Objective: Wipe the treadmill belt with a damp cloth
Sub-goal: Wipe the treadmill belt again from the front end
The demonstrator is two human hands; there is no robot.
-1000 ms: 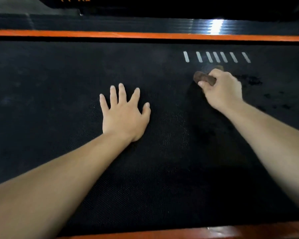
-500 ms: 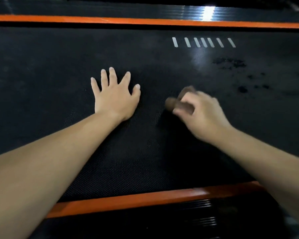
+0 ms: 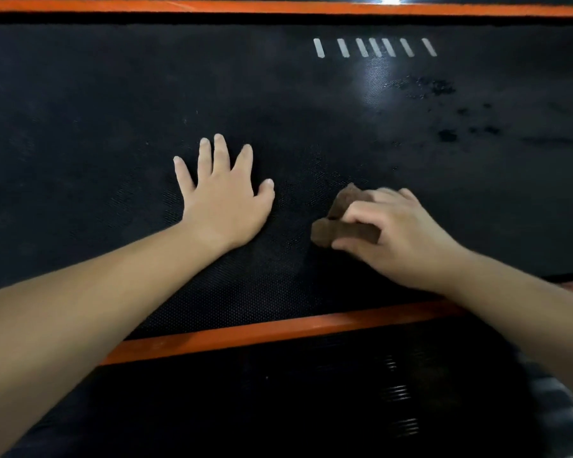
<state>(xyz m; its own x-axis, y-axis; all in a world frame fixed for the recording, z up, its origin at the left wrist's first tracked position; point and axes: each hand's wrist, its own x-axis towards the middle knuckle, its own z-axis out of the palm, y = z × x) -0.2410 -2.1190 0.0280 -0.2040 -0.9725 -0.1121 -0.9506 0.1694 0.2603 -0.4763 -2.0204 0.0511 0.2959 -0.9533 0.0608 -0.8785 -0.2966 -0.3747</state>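
Head view: the cloth (image 3: 341, 231) is gripped in the curled right hand (image 3: 399, 236) on the belt (image 3: 113, 94), near side; the left hand (image 3: 222, 200) is laid flat, fingers spread, beside it. Overlapping strokes under even pressure are advised, toward the spots (image 3: 445, 135).

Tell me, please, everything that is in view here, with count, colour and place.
treadmill belt: 1, black, fills the middle of the view
orange strips: 2, orange, along the belt's far and near edges
white dashes: 7, white, in a row on the belt, far right
dark blotches: several, darker black, scattered on the belt at right
side rail: 1, black, ribbed, below the near strip
cloth: 1, brown, on the belt in the right hand
left hand: 1, flat on the belt, fingers spread
right hand: 1, fingers curled round the cloth
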